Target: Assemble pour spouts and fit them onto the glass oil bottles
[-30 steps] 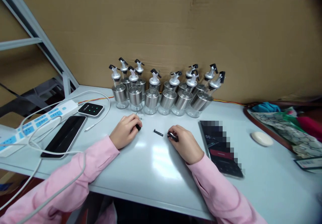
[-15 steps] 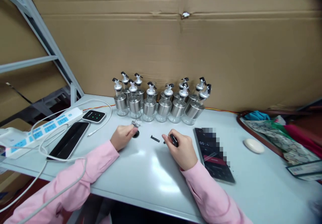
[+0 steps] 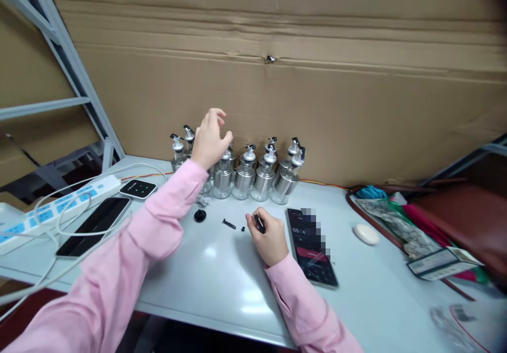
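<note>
My left hand is raised over the row of glass oil bottles, fingers apart and nothing in them. It hides some of the bottles on the left side. These bottles have steel sleeves and silver spouts with black levers. My right hand is closed around a small glossy black piece just above the table. Left of it lie a tiny black bit, a thin black strip and a round black disc. A small clear piece rests behind the disc.
A phone with a lit timer lies right of my right hand, then a white oval object. At left are a power strip, a dark phone, a small device and loose white cables. Cardboard stands behind.
My left hand has left the clear piece and black disc on the table and risen forward over the bottles. The right hand still holds the black piece. The view has shifted.
</note>
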`<action>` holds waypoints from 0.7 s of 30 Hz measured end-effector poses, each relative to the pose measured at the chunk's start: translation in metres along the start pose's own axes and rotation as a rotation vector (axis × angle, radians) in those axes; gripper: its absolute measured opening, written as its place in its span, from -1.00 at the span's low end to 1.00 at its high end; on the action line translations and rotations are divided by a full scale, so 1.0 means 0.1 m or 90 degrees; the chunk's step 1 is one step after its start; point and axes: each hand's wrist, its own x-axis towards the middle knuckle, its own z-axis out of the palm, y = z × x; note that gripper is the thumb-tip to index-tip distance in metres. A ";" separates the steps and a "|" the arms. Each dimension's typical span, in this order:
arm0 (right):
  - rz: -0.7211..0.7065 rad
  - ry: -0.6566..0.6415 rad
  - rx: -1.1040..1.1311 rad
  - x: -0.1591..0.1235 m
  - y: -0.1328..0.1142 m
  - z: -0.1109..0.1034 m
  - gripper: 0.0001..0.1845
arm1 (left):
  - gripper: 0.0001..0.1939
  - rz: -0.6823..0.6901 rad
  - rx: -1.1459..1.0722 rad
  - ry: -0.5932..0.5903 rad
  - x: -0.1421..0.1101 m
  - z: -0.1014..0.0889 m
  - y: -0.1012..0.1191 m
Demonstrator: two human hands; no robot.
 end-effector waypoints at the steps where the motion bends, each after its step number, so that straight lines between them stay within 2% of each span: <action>1: 0.000 0.001 -0.003 0.00 0.01 -0.01 -0.72 | -0.60 -0.046 0.074 -0.110 0.17 0.04 0.03; 2: 0.000 0.002 -0.006 0.01 0.01 -0.01 -0.72 | -0.59 -0.081 0.147 -0.246 0.31 0.08 0.05; 3: 0.000 0.002 -0.009 0.01 0.01 -0.02 -0.72 | -0.59 -0.099 0.164 -0.309 0.44 0.12 0.05; 6: 0.001 0.005 -0.016 0.01 0.02 -0.03 -0.72 | -0.64 -0.133 0.199 -0.440 0.67 0.23 0.02; 9: -0.001 0.013 -0.022 0.01 0.02 -0.03 -0.72 | -0.64 -0.148 0.236 -0.517 0.72 0.32 -0.01; 12: -0.006 0.021 -0.027 0.02 0.03 -0.04 -0.73 | -0.58 -0.145 0.264 -0.534 0.68 0.38 -0.01; 15: -0.007 0.028 -0.031 0.03 0.02 -0.06 -0.73 | -0.55 -0.131 0.275 -0.518 0.63 0.41 0.01; 18: -0.001 0.034 -0.034 0.03 0.02 -0.07 -0.73 | -0.52 -0.113 0.276 -0.477 0.60 0.37 0.05; 21: 0.002 0.040 -0.033 0.03 0.01 -0.09 -0.73 | -0.45 -0.096 0.283 -0.413 0.59 0.24 0.10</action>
